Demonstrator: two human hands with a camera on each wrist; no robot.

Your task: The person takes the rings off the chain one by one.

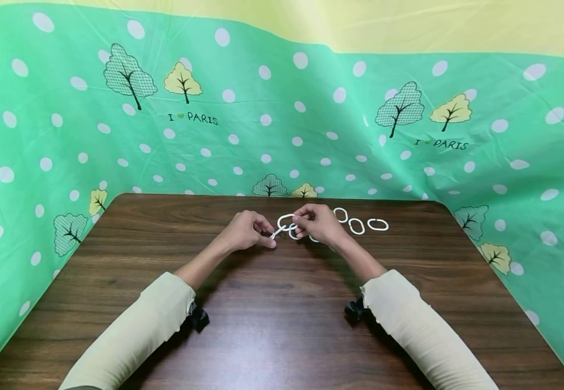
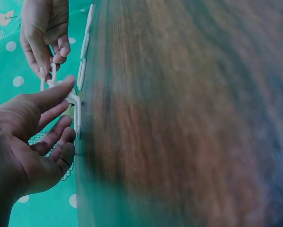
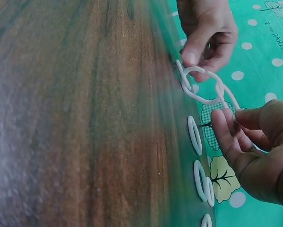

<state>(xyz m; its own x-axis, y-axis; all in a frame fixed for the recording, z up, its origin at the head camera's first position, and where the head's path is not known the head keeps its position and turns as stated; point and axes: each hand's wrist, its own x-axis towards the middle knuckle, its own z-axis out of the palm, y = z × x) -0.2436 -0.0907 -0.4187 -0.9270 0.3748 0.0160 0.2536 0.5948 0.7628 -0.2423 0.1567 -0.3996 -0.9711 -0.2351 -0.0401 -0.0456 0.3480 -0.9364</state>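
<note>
White oval rings lie linked as a short chain (image 1: 286, 218) between the two hands at the table's back. My right hand (image 1: 322, 223) pinches a raised ring (image 3: 231, 97) between thumb and fingers. That ring passes through another tilted ring (image 3: 196, 95). My left hand (image 1: 247, 232) is at the chain's left end, its thumb and forefinger apart on either side of a ring seen edge-on (image 1: 279, 232). The left wrist view shows the fingers of the left hand (image 2: 35, 137) loosely bent; firm contact with that ring (image 2: 78, 118) cannot be made out.
To the right of the right hand, loose white rings lie on the table: one farther back (image 1: 340, 215), one nearer (image 1: 356, 226), one at the far right (image 1: 378, 225). Another ring (image 1: 314, 239) is partly hidden under the right hand. A green dotted cloth (image 1: 242, 108) hangs behind the brown table (image 1: 262, 325).
</note>
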